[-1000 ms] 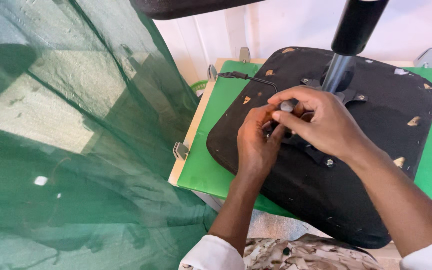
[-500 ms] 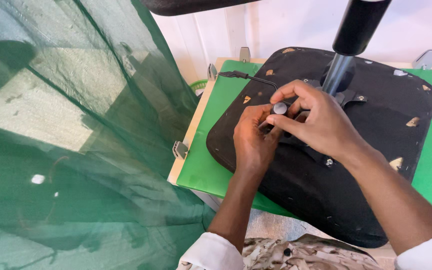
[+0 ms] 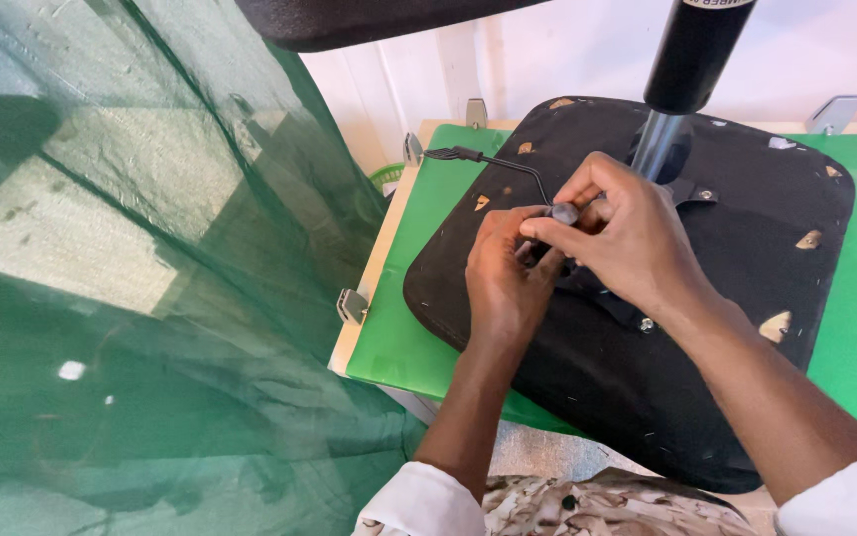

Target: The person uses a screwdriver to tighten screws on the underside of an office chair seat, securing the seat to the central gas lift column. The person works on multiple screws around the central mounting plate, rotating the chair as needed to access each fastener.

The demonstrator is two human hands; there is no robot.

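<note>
While a small grey knob (image 3: 564,211) sits on the upturned black seat base (image 3: 706,377) beside its metal column (image 3: 659,142), the right hand (image 3: 627,243) pinches it between fingertips, apparently to turn it; the left hand (image 3: 503,278), fingers curled beneath, seems to steady it. Green netting (image 3: 131,298) hangs left of the base.

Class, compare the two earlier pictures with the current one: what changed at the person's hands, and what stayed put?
Little changed. The right hand still pinches the small grey knob, its fingers shifted slightly. The left hand stays beside it. The upturned black chair seat, green mat and green netting stayed put.
</note>
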